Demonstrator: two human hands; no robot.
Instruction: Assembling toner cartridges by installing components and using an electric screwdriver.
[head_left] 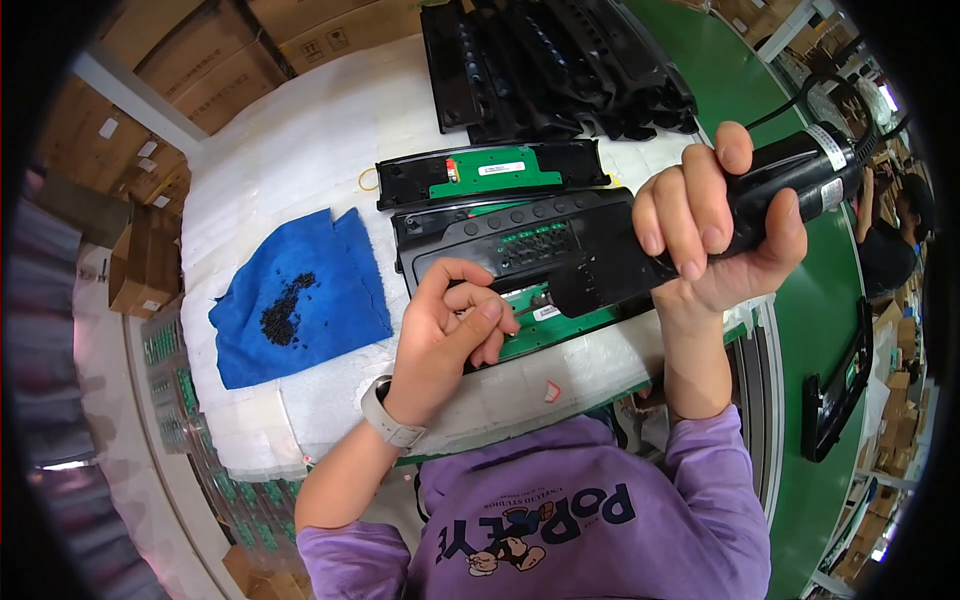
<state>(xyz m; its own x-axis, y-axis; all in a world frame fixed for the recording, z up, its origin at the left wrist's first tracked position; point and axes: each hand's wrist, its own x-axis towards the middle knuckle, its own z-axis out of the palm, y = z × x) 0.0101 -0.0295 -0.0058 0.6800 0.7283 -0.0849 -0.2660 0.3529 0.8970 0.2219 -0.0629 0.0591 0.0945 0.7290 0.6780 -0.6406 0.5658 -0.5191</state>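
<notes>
Right grip (708,212) clasps a corded electric screwdriver (795,170); left grip's (448,322) hold is unclear; blue cloth (345,265) holds screws (281,318) (likely against rolling).

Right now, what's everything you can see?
Table: one, white, centre.
Cloth: one, blue, table's left.
Small bits: many, black, on cloth.
Open casings: at least two, black, table's middle.
Circuit boards: two or more, green, inside casings.
Stacked casings: several, black, table's far side.
Frame: one, black, right side.
Boxes: several, brown, upper left.
Person: one, black top, far right.
Power tool: one, black, right hand.
Watch: one, pale, left wrist.
Left hand: one, bare, near tool's tip.
Right hand: one, bare, around tool.
</notes>
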